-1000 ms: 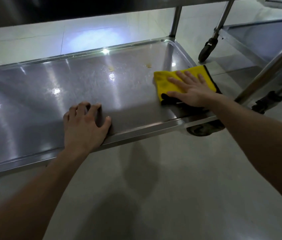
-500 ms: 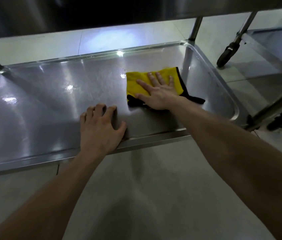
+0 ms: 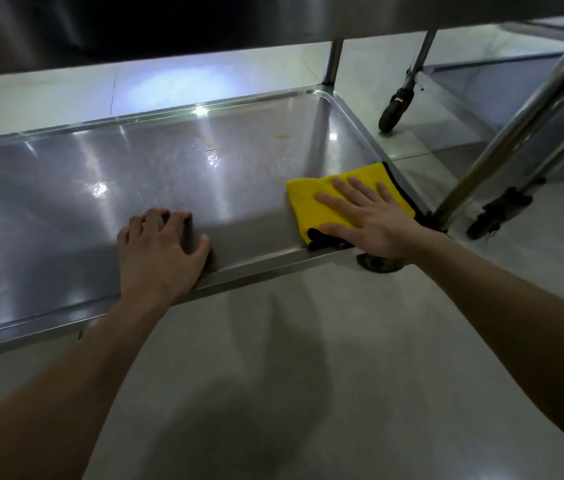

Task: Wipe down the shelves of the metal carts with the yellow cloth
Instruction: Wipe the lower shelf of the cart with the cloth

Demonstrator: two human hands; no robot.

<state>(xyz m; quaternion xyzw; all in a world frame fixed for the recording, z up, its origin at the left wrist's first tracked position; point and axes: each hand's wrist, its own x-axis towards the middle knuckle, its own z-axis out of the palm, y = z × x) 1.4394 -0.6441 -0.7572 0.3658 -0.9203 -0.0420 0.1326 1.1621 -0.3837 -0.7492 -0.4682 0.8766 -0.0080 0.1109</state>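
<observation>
1. The yellow cloth (image 3: 318,199) is laid flat on the lower shelf (image 3: 256,268) of the metal cart, in its near right corner. Its black-trimmed side is touching the right rim, and its near end lies just beside the front rim.
2. The right hand (image 3: 370,220) is spread flat upon the cloth with the fingers straight and apart. The cloth is only pressed, not grasped.
3. The left hand (image 3: 159,251) is rested across the front rim near the middle, with the fingers bent and the tips on the steel. Nothing is held in it.
4. A strip of steel is seen between the two hands, and a wide stretch reaches to the left and to the back rim.
5. A small yellowish stain (image 3: 282,135) is seen toward the back right corner, well apart from the cloth.
6. The room above is limited by the upper shelf (image 3: 169,22). One post (image 3: 332,60) stands at the back right corner.
7. A second cart (image 3: 502,88) is placed beyond the right rim, with its wheel (image 3: 393,110) on the floor (image 3: 308,375).
</observation>
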